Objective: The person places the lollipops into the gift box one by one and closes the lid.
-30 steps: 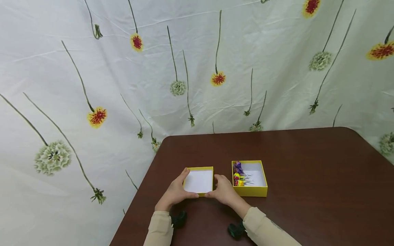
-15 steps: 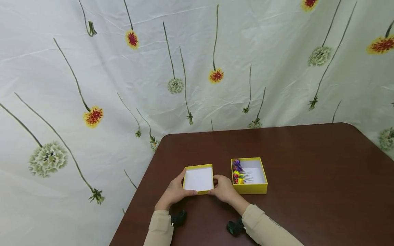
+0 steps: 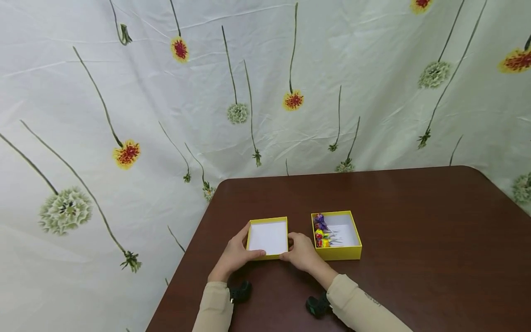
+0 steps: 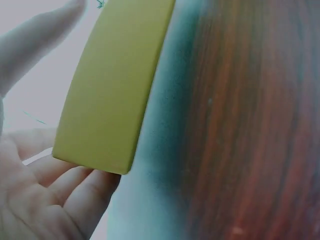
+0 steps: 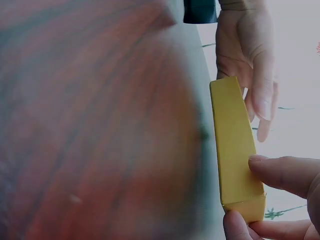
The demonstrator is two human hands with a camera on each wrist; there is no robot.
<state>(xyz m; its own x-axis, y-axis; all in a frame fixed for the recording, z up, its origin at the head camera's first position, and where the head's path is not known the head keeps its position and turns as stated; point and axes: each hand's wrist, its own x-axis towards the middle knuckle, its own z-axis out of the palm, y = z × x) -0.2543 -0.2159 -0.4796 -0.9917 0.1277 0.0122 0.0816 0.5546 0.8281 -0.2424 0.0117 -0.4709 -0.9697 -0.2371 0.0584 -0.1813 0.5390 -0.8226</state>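
A shallow square yellow box (image 3: 268, 236), white inside, faces upward between both hands in the head view. My left hand (image 3: 233, 254) holds its left side, with the thumb along the near edge. In the left wrist view the fingers (image 4: 92, 200) of that hand pass behind the end of the yellow wall. My right hand (image 3: 304, 251) grips the near right corner. In the right wrist view its thumb and fingers pinch that corner, with one fingertip (image 5: 235, 225) at the lower edge. Nothing lies inside this box.
Right of the hands, a second, deeper yellow box (image 3: 338, 253) stands on the dark brown table (image 3: 415, 240). Several wrapped lollipops (image 3: 321, 233), purple and yellow-red, lie along its left side. A white flowered cloth (image 3: 199, 92) hangs behind the table.
The head view has shifted slightly. The held yellow box has moved a little away from the person, both hands keeping hold. The lollipop box stays in place.
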